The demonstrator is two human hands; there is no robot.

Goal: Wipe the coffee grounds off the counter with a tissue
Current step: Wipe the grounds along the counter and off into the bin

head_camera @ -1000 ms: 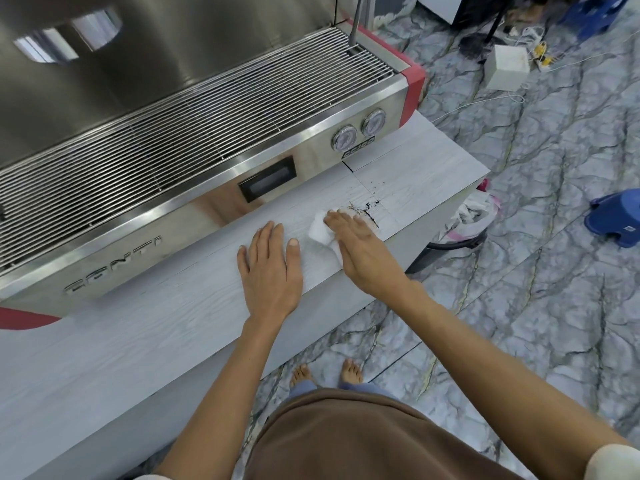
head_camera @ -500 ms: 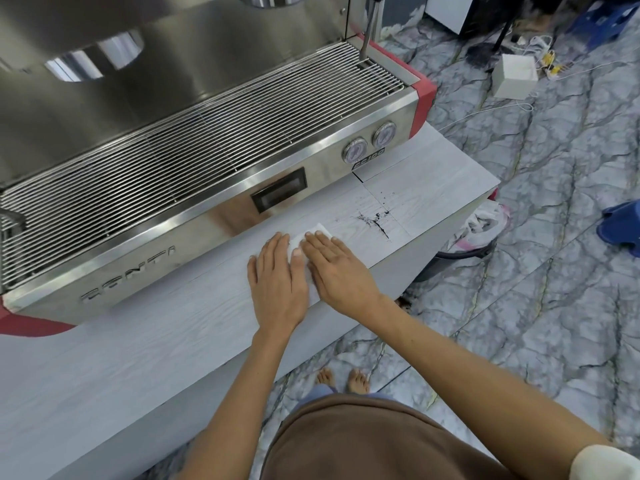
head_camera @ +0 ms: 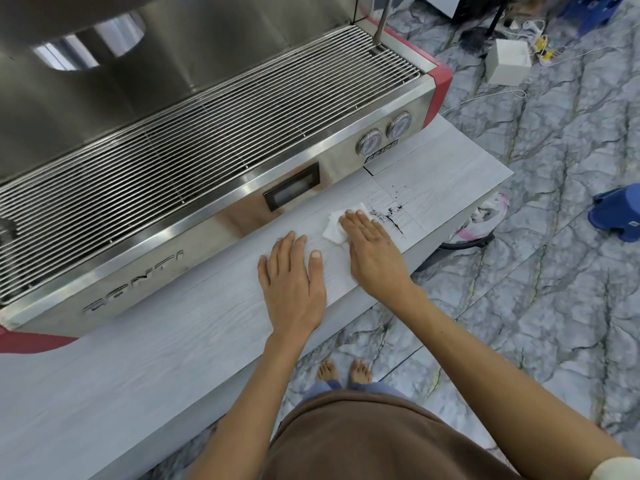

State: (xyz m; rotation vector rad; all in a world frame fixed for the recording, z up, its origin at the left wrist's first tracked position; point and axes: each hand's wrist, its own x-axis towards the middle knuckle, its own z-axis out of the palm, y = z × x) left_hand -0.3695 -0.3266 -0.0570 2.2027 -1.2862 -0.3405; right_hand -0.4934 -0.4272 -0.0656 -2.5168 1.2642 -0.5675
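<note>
Dark coffee grounds (head_camera: 387, 215) lie scattered on the pale wood-grain counter (head_camera: 173, 341), just right of a seam. A white tissue (head_camera: 335, 227) sits on the counter under the fingers of my right hand (head_camera: 372, 249), which presses it flat; the fingertips are just left of the grounds. My left hand (head_camera: 292, 284) rests palm down on the counter beside it, fingers together, holding nothing.
A steel espresso machine (head_camera: 207, 161) with a wire drip grate and two gauges (head_camera: 384, 135) stands along the counter's back. The counter's right end is near a bin with a plastic bag (head_camera: 485, 220). A blue stool (head_camera: 620, 211), a white box (head_camera: 507, 62) and cables lie on the marble floor.
My right hand slid the tissue left toward my left hand, then back right up to the grounds. My left hand stayed flat on the counter.
</note>
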